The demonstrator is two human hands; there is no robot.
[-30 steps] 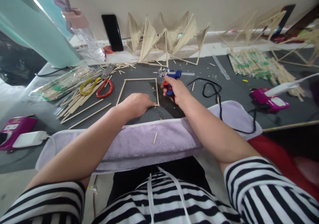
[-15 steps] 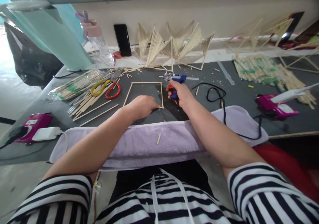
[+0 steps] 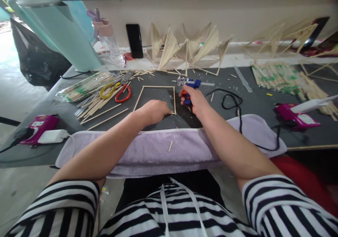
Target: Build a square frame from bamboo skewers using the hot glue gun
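A four-cornered frame of thin wooden sticks point(image 3: 158, 87) lies flat on the grey table. At its near right corner my left hand point(image 3: 155, 111) is closed, fingertips pinching the near stick, most of which the hand hides. My right hand point(image 3: 194, 98) is wrapped round the handle of a blue glue gun point(image 3: 194, 84), just right of the frame. The gun's nozzle end points left, near the far right corner, and is crusted with silvery bits. A short stick piece point(image 3: 170, 146) rests on the lilac towel point(image 3: 153, 154) in front of me.
Scissors point(image 3: 123, 93) and loose sticks point(image 3: 108, 119) lie left of the frame. Behind stand stick models point(image 3: 171, 49), a phone point(image 3: 134, 40) and a bottle point(image 3: 108, 42). A black cord point(image 3: 240, 121) crosses the right side, near a magenta power socket point(image 3: 297, 116).
The view has shifted slightly, so the table things appear a little further right. Both hands keep their places at the frame and glue gun.
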